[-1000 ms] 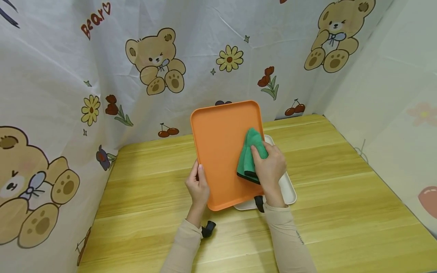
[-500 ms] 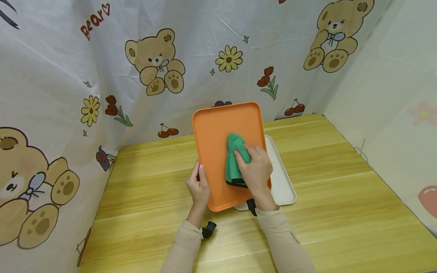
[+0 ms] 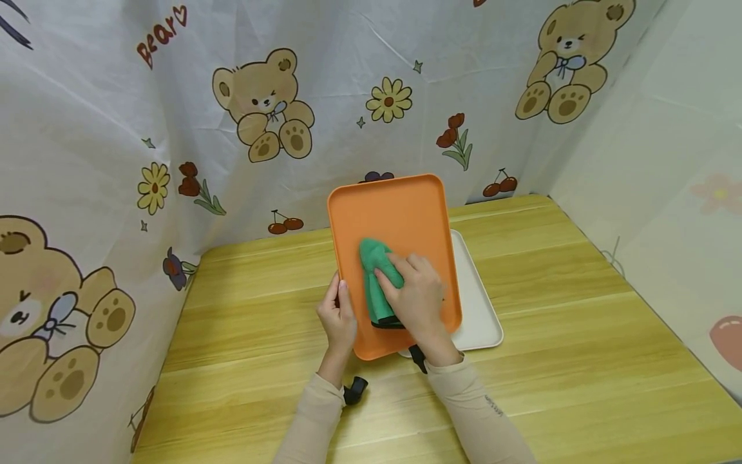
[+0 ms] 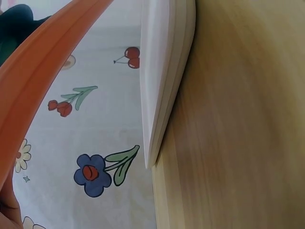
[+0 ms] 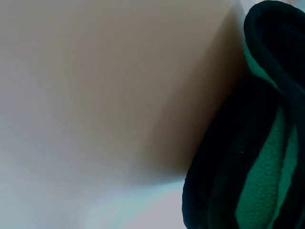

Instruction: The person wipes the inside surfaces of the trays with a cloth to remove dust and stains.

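Note:
An orange rectangular tray (image 3: 400,209) is held up off the table, tilted toward me. My left hand (image 3: 337,322) grips its left edge, with the thumb on the front and the fingers behind, mostly hidden. In my right hand (image 3: 422,299) is a folded green cloth (image 3: 373,283) with black edging, pressed against the tray's inner face left of the middle. The right wrist view shows the cloth's dark hem (image 5: 228,152) close up; the rest there is blurred. Behind the orange tray lies a white tray (image 3: 478,312), partly covered; the left wrist view shows its layered-looking rim (image 4: 164,81).
The trays are over a wood-grain table (image 3: 249,335). A white curtain (image 3: 342,58) printed with bears and flowers hangs along the back and left. A pale panel (image 3: 655,167) stands to the right. Both wrists wear black mounts (image 3: 355,390).
My right hand has wiped the cloth leftward and slightly down across the orange tray, from its right side to left of the middle. The left hand and tray have barely shifted.

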